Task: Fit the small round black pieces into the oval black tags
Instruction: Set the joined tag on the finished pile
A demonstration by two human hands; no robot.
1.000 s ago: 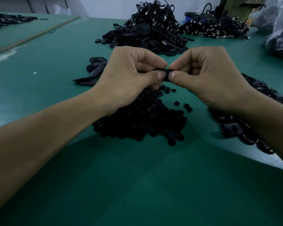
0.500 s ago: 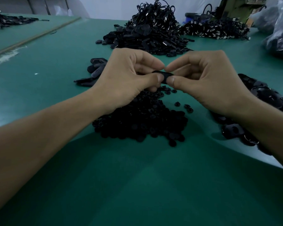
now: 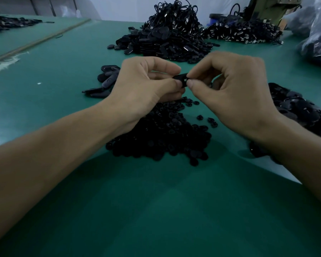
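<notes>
Nearest the person, the green tabletop (image 3: 156, 210) lies bare and shadowed, a broad open stretch between the two forearms. Beyond it, midway across, sits a heap of small round black pieces (image 3: 167, 138), with a few loose ones (image 3: 209, 120) scattered just beside its right side. A strip of bare green separates that heap from a pile of oval black tags (image 3: 300, 112) toward the right edge, partly hidden by the right forearm.

Above the far side of the round heap, both hands are raised off the surface and meet. The left hand (image 3: 143, 89) has its fingers curled, thumb and forefinger pinching one end of a single oval tag (image 3: 181, 79). The right hand (image 3: 233, 93), fingers likewise curled, pinches the other end with thumb and forefinger tips. Whether a round piece sits in the tag cannot be told.

Behind the left hand lies a small cluster of tags (image 3: 106, 82), with wide open green out to the left edge. Farther back stands a tall heap of corded tags (image 3: 170, 38), a lower pile (image 3: 243, 32) near the far right corner, and plastic bags (image 3: 317, 39) beside it.
</notes>
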